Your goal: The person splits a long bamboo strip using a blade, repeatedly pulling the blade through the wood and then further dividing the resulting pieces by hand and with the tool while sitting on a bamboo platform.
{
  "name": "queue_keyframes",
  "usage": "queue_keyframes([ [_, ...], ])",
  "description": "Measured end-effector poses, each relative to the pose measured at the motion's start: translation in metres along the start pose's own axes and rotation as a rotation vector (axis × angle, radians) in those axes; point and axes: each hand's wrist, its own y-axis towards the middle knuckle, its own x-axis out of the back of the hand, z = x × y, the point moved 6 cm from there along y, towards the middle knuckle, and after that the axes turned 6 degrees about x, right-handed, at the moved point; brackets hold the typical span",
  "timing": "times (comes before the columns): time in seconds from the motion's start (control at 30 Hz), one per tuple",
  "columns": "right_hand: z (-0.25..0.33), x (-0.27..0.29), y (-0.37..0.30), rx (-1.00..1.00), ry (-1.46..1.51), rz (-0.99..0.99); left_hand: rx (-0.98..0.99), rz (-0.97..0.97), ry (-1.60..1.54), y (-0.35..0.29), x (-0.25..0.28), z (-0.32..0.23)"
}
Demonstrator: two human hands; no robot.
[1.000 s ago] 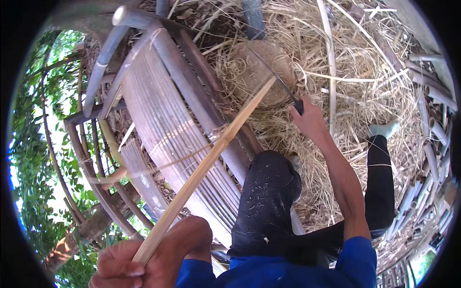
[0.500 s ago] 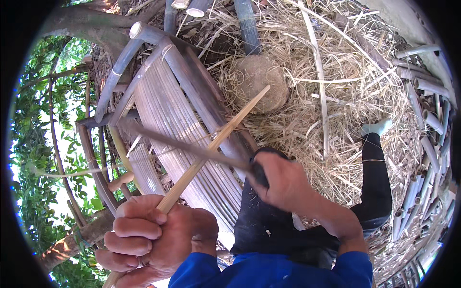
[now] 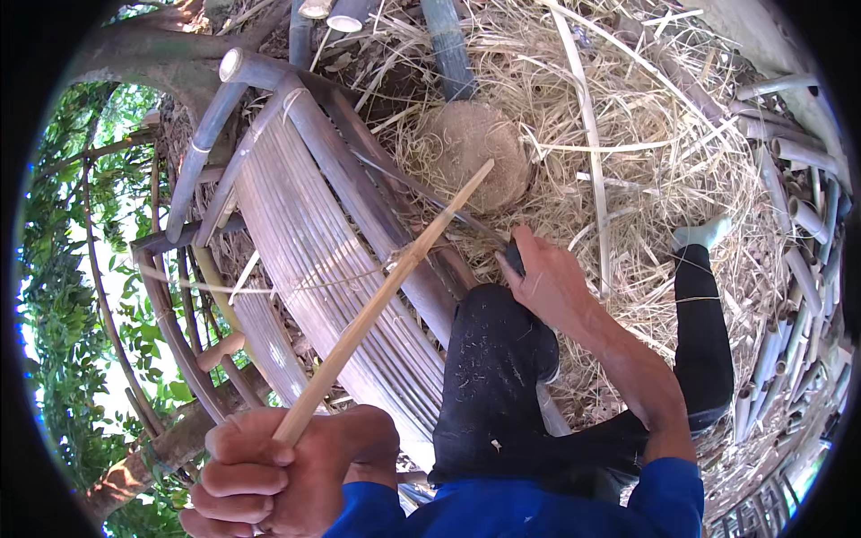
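My left hand [image 3: 278, 475], at the lower left, is closed in a fist around a pale bamboo strip [image 3: 354, 332]. The strip slants up and to the right, and its tapered tip lies over the round wooden block [image 3: 471, 139] in view. My right hand [image 3: 560, 287] grips the dark handle of a long knife [image 3: 408, 185] just beyond my knee. Its thin blade points up and left, crossing behind the upper part of the strip; whether they touch I cannot tell. A thin pale strand [image 3: 242, 290] stretches left from near the strip's middle.
A slatted bamboo bench [image 3: 309, 215] stands at the left, with foliage [image 3: 67, 296] beyond it. Straw-like shavings [image 3: 646, 179] cover the ground around a long pale strip [image 3: 592, 134]. Cut bamboo poles [image 3: 807, 215] are piled at the right edge. My bent leg [image 3: 493, 377] is between my arms.
My right hand has moved up and away with the knife; the blade, earlier across the strip's middle, now lies nearer its tip. My left hand has lowered slightly, still holding the bamboo strip.
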Motion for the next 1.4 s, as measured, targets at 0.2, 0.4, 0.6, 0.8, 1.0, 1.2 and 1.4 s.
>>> queue_keyframes([
  [0.2, -0.051, -0.029, 0.011, -0.073, -0.02, 0.108, 0.008, -0.028, 0.038, 0.006, 0.007, -0.007],
  [0.4, -0.161, -0.063, 0.021, -0.253, -0.127, 0.089, -0.125, -0.092, 0.172, 0.007, 0.005, -0.003],
  [0.6, -0.137, -0.046, 0.02, -0.293, -0.144, 0.075, -0.101, -0.158, 0.058, 0.002, 0.011, -0.01],
  [0.8, 0.009, 0.005, -0.013, -0.103, 0.122, 0.049, -0.007, -0.064, -0.003, -0.005, -0.007, -0.01],
  [1.0, 0.119, 0.05, -0.051, 0.414, 0.176, -0.034, -0.007, -0.063, 0.023, -0.01, -0.009, -0.011],
  [1.2, 0.063, 0.016, -0.032, 0.139, 0.121, -0.12, -0.025, -0.11, 0.069, -0.013, -0.007, -0.008],
  [1.4, 0.032, 0.005, -0.023, 0.228, 0.031, -0.095, -0.01, -0.078, 0.061, -0.014, -0.008, -0.011],
])
